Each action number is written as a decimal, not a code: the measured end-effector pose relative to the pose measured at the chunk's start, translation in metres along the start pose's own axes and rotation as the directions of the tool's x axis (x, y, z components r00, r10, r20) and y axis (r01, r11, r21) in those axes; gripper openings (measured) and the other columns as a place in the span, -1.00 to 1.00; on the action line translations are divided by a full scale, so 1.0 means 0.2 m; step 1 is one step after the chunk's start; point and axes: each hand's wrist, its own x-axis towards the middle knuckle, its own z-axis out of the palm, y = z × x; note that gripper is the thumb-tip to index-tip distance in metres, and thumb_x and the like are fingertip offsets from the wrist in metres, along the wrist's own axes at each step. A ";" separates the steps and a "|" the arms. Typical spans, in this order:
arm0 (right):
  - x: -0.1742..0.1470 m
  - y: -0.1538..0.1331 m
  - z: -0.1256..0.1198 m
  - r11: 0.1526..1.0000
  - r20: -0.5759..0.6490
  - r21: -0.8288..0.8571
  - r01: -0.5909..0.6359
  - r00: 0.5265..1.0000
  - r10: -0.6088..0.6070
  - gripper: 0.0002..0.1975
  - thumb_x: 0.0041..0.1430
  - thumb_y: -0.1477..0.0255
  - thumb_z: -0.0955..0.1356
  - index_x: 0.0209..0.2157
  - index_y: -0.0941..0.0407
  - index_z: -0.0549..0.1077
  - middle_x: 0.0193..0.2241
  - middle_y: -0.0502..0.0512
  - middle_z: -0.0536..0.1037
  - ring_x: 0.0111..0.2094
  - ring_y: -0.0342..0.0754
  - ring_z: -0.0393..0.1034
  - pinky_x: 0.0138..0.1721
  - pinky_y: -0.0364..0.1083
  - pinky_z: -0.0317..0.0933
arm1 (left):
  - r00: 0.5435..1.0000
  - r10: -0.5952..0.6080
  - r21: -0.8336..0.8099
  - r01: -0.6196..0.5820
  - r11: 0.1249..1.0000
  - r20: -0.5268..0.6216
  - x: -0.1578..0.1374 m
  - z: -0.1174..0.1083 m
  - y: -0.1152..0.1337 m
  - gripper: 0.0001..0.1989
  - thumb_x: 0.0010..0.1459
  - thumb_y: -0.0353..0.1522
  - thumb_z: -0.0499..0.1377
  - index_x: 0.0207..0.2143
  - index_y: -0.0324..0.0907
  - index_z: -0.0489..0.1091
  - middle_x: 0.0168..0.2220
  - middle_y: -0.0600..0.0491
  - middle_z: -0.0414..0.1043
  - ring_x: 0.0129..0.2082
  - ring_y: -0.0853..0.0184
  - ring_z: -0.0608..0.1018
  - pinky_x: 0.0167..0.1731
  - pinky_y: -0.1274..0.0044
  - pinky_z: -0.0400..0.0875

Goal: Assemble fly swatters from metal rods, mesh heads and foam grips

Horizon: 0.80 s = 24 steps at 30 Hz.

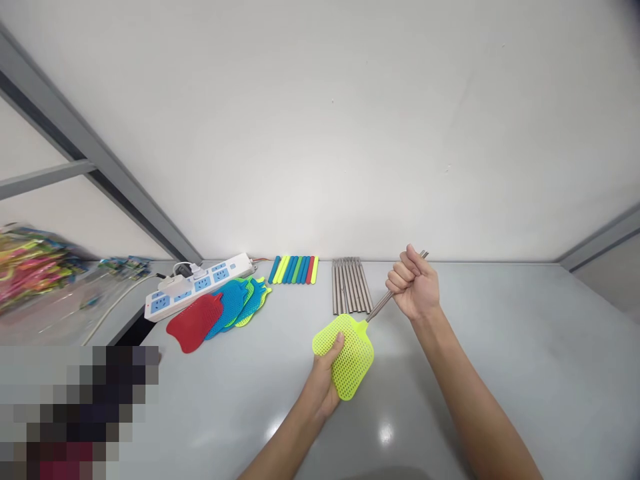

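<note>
In my left hand is a yellow-green perforated fly swatter head, gripped with the thumb on top. My right hand is wrapped round a metal rod, whose upper end sticks out above the fist. The rod's lower end meets the neck of the swatter head; how deep it sits cannot be seen. Behind the swatter head, several metal rods lie side by side on the table. To their left is a row of coloured handle grips in blue, yellow, green and red.
Overlapping swatter heads, a red one foremost and a blue one behind, lie at the left beside a white power strip with plugs. Plastic-bagged items are at far left. A wall rises behind the grey table.
</note>
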 end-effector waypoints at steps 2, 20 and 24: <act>0.00 0.01 0.01 1.000 -0.001 -0.011 0.004 1.000 -0.004 -0.56 0.08 0.35 0.20 -0.73 0.13 -0.12 -0.78 -0.16 -0.22 -0.76 -0.26 -0.34 -0.78 -0.23 -0.29 | 1.000 -0.008 0.000 0.008 1.000 -0.009 0.00 -0.01 0.00 -0.59 -0.05 -0.36 0.16 -0.09 -0.23 0.26 -0.20 -0.07 0.41 -0.26 0.26 0.47 -0.20 0.46 0.34; -0.04 0.02 0.05 0.998 0.061 -0.045 0.034 0.998 -0.031 -0.55 0.07 0.33 0.20 -0.73 0.13 -0.13 -0.78 -0.16 -0.23 -0.77 -0.26 -0.36 -0.79 -0.24 -0.26 | 0.982 -0.187 -0.008 0.187 0.982 -0.004 0.00 0.01 0.03 -0.69 -0.06 -0.34 0.16 -0.23 -0.31 0.36 -0.42 -0.02 0.47 -0.48 0.34 0.50 -0.41 0.55 0.38; -0.07 0.01 0.10 0.997 0.099 -0.078 0.013 0.995 -0.005 -0.55 0.06 0.34 0.21 -0.74 0.13 -0.12 -0.78 -0.16 -0.23 -0.77 -0.28 -0.36 -0.79 -0.25 -0.28 | 0.981 -0.195 0.006 0.195 0.981 0.005 0.00 0.01 0.03 -0.72 -0.05 -0.34 0.16 -0.25 -0.30 0.36 -0.42 -0.01 0.47 -0.47 0.34 0.50 -0.39 0.55 0.38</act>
